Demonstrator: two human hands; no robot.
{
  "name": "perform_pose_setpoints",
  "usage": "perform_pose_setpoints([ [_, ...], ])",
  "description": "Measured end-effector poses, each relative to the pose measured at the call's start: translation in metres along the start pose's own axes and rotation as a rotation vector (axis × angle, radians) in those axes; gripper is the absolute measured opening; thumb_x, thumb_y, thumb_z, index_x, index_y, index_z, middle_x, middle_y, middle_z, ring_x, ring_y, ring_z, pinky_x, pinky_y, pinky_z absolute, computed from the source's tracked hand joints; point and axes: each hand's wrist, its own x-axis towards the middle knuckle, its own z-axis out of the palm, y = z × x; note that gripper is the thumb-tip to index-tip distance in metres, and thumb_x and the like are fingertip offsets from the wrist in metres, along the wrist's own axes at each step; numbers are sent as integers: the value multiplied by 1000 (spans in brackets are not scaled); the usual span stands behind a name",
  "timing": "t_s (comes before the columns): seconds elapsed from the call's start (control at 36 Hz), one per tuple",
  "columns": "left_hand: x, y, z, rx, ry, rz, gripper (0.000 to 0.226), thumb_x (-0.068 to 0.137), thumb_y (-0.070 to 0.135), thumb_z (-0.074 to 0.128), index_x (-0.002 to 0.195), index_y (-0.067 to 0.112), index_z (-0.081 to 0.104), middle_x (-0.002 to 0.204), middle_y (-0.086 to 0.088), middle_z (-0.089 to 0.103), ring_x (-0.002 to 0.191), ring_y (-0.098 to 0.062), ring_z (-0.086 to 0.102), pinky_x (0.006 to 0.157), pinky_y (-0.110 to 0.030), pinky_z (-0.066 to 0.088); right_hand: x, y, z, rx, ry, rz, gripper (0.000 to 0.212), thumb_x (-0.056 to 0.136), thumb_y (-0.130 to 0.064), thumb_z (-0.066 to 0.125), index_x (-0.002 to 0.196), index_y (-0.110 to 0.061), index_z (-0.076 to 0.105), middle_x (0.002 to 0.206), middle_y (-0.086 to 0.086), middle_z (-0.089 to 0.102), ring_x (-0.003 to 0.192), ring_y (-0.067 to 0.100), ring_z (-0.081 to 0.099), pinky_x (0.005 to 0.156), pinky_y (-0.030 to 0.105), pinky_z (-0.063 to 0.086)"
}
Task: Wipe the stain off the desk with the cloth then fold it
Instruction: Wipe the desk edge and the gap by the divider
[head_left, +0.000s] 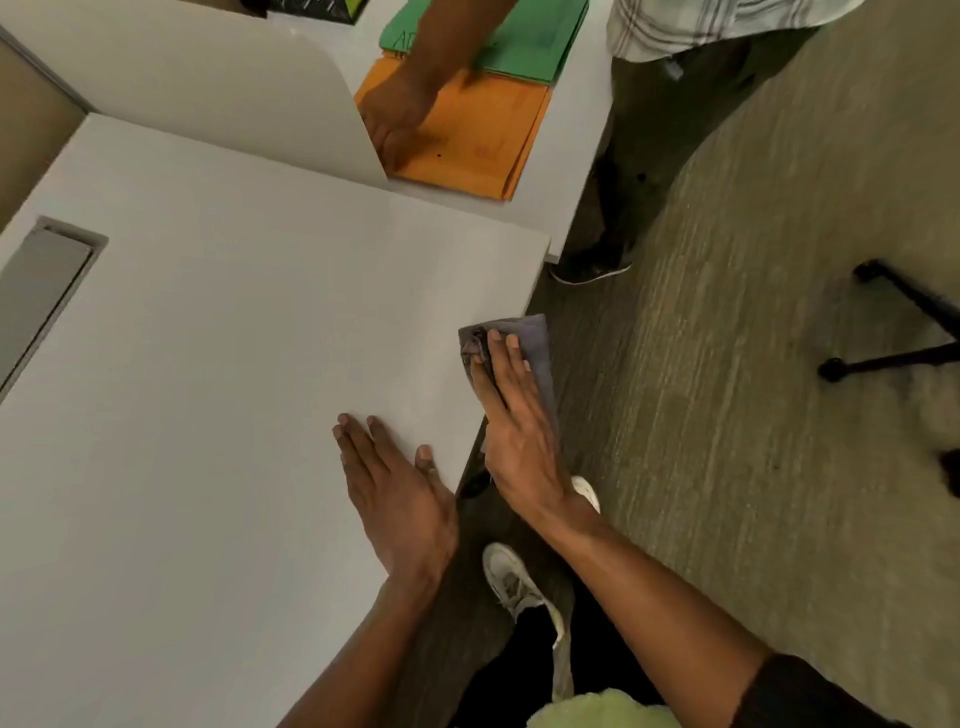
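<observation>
A grey cloth (537, 348) lies at the right edge of the pale grey desk (234, 364), part of it hanging over the edge. My right hand (514, 431) presses flat on the cloth, fingers stretched along it. My left hand (395, 488) rests flat on the bare desk just left of it, fingers together, holding nothing. No stain shows on the desk surface from here.
A cable hatch (44, 296) is set into the desk at the left. A white divider (249, 98) stands behind. Beyond it another person's hand (400, 114) lies on orange envelopes (483, 140) beside green ones (514, 41). Black chair legs (898, 332) stand on the carpet at right.
</observation>
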Motion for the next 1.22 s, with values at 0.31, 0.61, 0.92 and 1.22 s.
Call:
perform_pose_setpoints([
  [0.31, 6, -9, -23, 5, 20, 81, 49, 110, 15, 58, 156, 1, 48, 177, -21, 26, 167, -39, 17, 135, -54, 23, 19, -17, -1, 708, 287, 465, 70, 100, 16, 54, 163, -10, 39, 179, 7, 18, 159, 9, 24, 124, 11, 26],
  [0.61, 32, 35, -15, 36, 93, 187, 39, 111, 9, 51, 149, 1, 54, 182, -18, 15, 171, -33, -1, 135, -51, 13, 6, 2, -8, 1125, 177, 593, 62, 103, 11, 53, 159, -14, 47, 175, 0, 31, 161, 8, 27, 130, 27, 28],
  [0.92, 61, 56, 8, 82, 92, 287, 49, 118, 26, 39, 159, -2, 42, 183, -17, 11, 172, -30, -3, 137, -49, 12, 24, 32, -14, 1155, 106, 606, 63, 105, 4, 55, 160, -25, 46, 174, -6, 33, 156, 7, 35, 129, 38, 36],
  [1.22, 66, 46, 23, 64, 130, 325, 68, 114, 53, 23, 167, 12, 37, 181, -6, 24, 169, -25, 19, 135, -47, 20, 75, 54, -36, 1101, 97, 607, 63, 105, 8, 53, 163, -13, 41, 178, 4, 24, 163, 20, 29, 133, 37, 28],
])
